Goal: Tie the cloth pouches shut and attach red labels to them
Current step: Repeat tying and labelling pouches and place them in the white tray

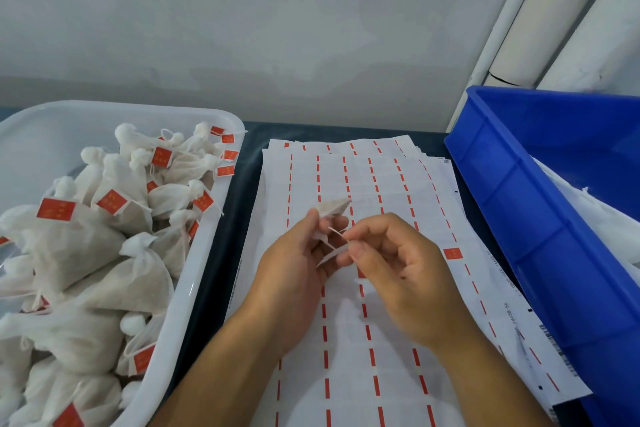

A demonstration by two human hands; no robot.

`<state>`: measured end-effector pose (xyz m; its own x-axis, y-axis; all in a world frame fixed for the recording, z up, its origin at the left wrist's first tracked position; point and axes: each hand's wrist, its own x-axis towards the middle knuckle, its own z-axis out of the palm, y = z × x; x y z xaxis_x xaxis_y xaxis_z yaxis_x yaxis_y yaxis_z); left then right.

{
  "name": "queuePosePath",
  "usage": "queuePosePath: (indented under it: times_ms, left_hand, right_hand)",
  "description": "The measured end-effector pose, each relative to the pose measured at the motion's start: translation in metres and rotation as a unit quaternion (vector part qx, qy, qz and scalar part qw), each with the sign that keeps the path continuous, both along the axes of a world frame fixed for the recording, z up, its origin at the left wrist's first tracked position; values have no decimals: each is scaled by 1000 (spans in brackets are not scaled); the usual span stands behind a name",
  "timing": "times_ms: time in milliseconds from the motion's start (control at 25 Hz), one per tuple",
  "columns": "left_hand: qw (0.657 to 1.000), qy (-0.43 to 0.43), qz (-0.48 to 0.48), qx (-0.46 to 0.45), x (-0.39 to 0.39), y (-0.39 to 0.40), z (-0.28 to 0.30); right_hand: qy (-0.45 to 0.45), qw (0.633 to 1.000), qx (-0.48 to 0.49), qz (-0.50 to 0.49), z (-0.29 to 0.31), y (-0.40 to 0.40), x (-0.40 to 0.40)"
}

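Fingers of the right hand [398,270] pinch the string [337,234]; the left hand [294,267] grips the pouch [331,208]. Pulling evenly should cinch it tight.

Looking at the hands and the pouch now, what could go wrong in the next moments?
1. The left hand holds the pouch only at its neck while the right hand pinches the thin string; the string may slip before a knot forms.
2. Only one red label shows on the top label sheet, so peeling could soon stall.
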<state>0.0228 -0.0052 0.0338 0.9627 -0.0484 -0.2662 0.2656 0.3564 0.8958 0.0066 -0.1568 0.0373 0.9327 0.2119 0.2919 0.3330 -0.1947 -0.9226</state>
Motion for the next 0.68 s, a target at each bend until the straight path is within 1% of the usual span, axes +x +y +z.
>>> queuePosePath:
  times_ms: [120,240,320,440,520,600,680]
  left_hand:
    - [1000,4,-17,-21,2,4,1]
    - [999,-8,-16,36,3,10,3]
    - [996,-14,-32,80,4,11,3]
    - [995,-6,-65,82,3,10,3]
    - [994,-7,-79,77,1,8,4]
    - [997,-7,-74,38,-2,4,4]
    - [998,5,-63,-24,-3,2,5]
  right_hand:
    - [37,999,9,-27,-3,-2,4]
    - [59,995,8,-79,-4,-2,7]
    - [53,991,26,-118,-3,-1,8]
    - [42,982,49,-177,-2,-2,7]
    - [82,972,117,-185,1,-5,8]
    - [147,950,244,-125,6,-8,8]
    - [188,915,353,-56,9,-11,8]
